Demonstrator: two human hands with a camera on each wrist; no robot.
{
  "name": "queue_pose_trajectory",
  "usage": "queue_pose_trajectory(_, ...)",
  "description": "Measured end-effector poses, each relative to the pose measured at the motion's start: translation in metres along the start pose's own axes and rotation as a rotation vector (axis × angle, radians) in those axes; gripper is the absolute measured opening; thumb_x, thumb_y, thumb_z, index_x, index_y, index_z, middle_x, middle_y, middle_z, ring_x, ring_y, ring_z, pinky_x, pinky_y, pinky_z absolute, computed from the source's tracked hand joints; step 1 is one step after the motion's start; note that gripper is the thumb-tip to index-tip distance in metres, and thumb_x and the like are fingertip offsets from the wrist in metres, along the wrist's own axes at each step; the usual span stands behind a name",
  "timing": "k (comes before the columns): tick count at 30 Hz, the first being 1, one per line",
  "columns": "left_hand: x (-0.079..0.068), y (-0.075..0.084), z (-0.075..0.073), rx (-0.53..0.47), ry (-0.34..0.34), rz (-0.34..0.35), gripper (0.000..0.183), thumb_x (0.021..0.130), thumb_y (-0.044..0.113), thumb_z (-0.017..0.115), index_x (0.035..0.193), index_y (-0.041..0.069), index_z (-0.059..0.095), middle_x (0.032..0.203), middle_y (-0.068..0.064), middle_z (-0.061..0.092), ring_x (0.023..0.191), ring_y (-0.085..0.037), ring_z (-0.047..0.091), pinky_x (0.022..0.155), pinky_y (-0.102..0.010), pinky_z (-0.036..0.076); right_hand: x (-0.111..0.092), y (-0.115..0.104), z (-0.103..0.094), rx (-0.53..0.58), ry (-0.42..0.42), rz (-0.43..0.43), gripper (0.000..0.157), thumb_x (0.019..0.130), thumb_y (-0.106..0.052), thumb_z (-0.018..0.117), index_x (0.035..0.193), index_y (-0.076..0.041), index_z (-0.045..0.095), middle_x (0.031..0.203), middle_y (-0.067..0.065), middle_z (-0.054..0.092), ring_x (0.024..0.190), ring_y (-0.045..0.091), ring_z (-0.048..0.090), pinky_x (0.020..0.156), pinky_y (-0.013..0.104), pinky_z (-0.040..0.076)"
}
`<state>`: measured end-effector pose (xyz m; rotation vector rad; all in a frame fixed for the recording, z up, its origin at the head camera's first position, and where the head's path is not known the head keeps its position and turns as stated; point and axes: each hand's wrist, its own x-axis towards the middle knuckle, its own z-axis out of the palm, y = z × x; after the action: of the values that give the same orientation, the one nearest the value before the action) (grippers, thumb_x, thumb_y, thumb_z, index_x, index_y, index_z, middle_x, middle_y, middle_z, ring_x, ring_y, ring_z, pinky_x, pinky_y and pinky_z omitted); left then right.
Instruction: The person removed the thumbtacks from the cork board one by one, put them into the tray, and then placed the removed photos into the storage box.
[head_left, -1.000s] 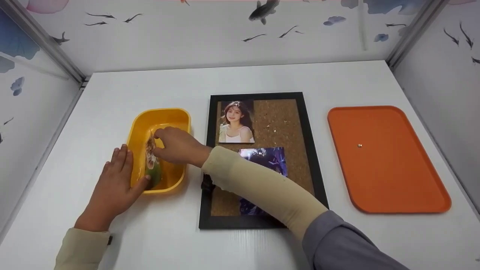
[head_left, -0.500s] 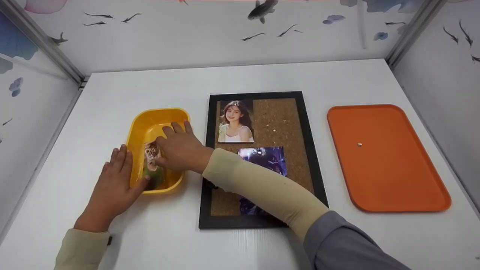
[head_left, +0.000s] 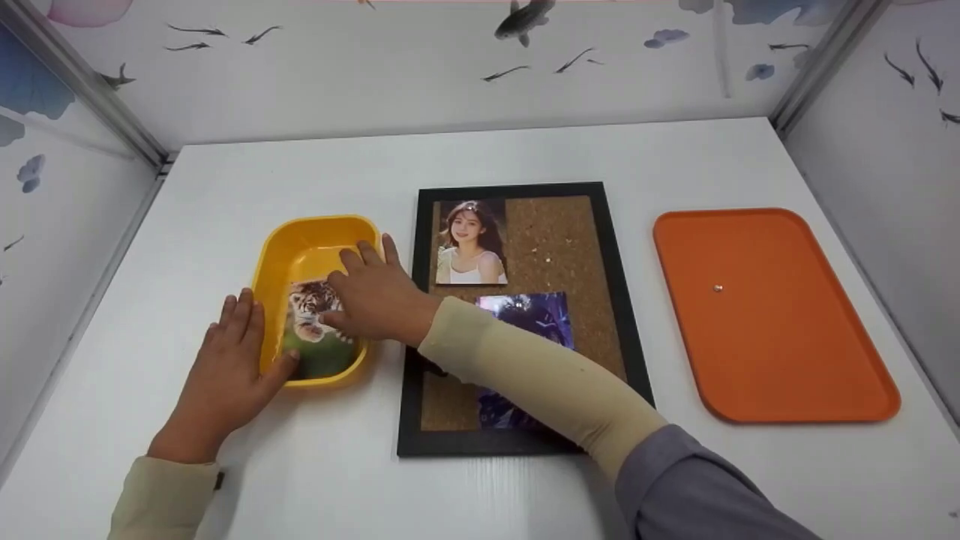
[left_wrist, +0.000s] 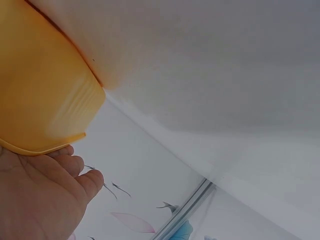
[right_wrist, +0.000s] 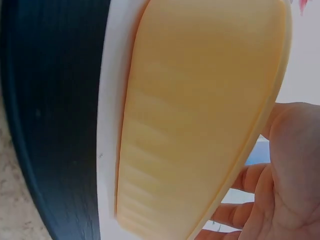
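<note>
A tiger photo (head_left: 319, 352) lies face up in the front part of the yellow tub (head_left: 281, 244). My right hand (head_left: 382, 300) reaches over the tub's right rim with fingers spread. Its thumb overlaps the photo and its index finger is at the photo's upper right edge, which the hand partly hides. My left hand (head_left: 229, 367) rests against the left rim, fingers straight, the thumb over the front left corner at the photo. In the left wrist view, the left hand (left_wrist: 45, 195) touches the rim from outside. The right wrist view has the right hand (right_wrist: 280, 180) beside the rim.
A black-framed cork board (head_left: 577, 232) lies right of the tub. It bears a portrait photo (head_left: 471, 244) and a purple-blue photo (head_left: 551, 319), partly under the right forearm. Small pins (head_left: 548, 259) dot the cork. Farther right is an orange tray (head_left: 780, 337) with a small pin (head_left: 718, 288).
The tiger photo has turned from nearly edge-on to face up in the tub. My right hand has shifted right and its fingers have spread. My left hand stays put.
</note>
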<state>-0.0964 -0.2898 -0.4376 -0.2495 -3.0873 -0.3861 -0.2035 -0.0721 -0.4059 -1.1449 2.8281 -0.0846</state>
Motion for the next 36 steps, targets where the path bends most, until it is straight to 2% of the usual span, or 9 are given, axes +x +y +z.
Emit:
queue_pose_trajectory(5,0.001,-0.001,0.0,0.004,0.011,0.009,0.086,0.1,0.053,0.044,0.153,-0.011,0.017,0.162,-0.026,0.008,0.15,-0.041,0.002,0.113,-0.066,0.013,-0.005,0.005,-0.003,0.022,0.031,-0.033,0.053,0.097,-0.062,0.046,0.132,-0.024,0.059,0.15,0.006,0.041,0.144,0.031,0.028,0.117,0.059,0.013)
queue_pose_trajectory(10,0.001,-0.001,0.0,0.006,0.006,0.006,0.086,0.1,0.052,0.044,0.153,-0.01,0.017,0.162,-0.026,0.008,0.15,-0.042,0.003,0.113,-0.066,0.013,-0.015,0.016,-0.004,0.033,0.091,-0.137,0.045,0.099,-0.056,0.049,0.125,-0.021,0.06,0.15,0.007,0.042,0.143,0.031,0.032,0.117,0.053,0.022)
queue_pose_trajectory(14,0.0,0.0,-0.002,0.006,0.002,-0.006,0.087,0.1,0.053,0.044,0.153,-0.009,0.017,0.163,-0.025,0.008,0.15,-0.04,0.002,0.115,-0.064,0.012,-0.025,0.029,-0.005,0.047,0.148,-0.204,0.043,0.1,-0.049,0.051,0.128,-0.018,0.06,0.148,0.01,0.045,0.14,0.031,0.036,0.116,0.048,0.028)
queue_pose_trajectory(17,0.0,0.001,-0.003,0.001,-0.001,-0.013,0.087,0.1,0.054,0.043,0.154,-0.009,0.016,0.163,-0.025,0.007,0.15,-0.04,0.001,0.115,-0.063,0.01,-0.031,0.041,-0.007,0.054,0.174,-0.218,0.044,0.1,-0.047,0.053,0.13,-0.015,0.059,0.147,0.011,0.047,0.139,0.03,0.038,0.116,0.046,0.029)
queue_pose_trajectory(23,-0.001,0.001,-0.004,0.0,-0.014,-0.02,0.087,0.1,0.054,0.043,0.154,-0.009,0.016,0.163,-0.024,0.005,0.15,-0.04,0.0,0.116,-0.061,0.008,-0.043,0.071,-0.013,0.002,0.19,-0.209,0.044,0.101,-0.043,0.053,0.133,-0.013,0.058,0.146,0.01,0.048,0.137,0.029,0.041,0.114,0.046,0.031)
queue_pose_trajectory(29,0.0,0.002,-0.003,-0.001,-0.005,-0.011,0.086,0.1,0.054,0.043,0.153,-0.009,0.017,0.163,-0.025,0.007,0.15,-0.04,0.0,0.116,-0.062,0.009,-0.049,0.107,-0.019,0.007,0.178,-0.21,0.039,0.101,-0.038,0.056,0.129,-0.012,0.061,0.146,0.011,0.048,0.138,0.029,0.04,0.115,0.046,0.029)
queue_pose_trajectory(36,-0.001,0.001,0.0,-0.01,-0.005,-0.017,0.086,0.1,0.054,0.043,0.153,-0.009,0.017,0.163,-0.025,0.007,0.15,-0.04,0.001,0.115,-0.063,0.008,-0.043,0.16,-0.013,0.027,0.16,-0.291,0.034,0.101,-0.027,0.058,0.129,-0.007,0.062,0.145,0.013,0.05,0.138,0.029,0.041,0.116,0.044,0.028)
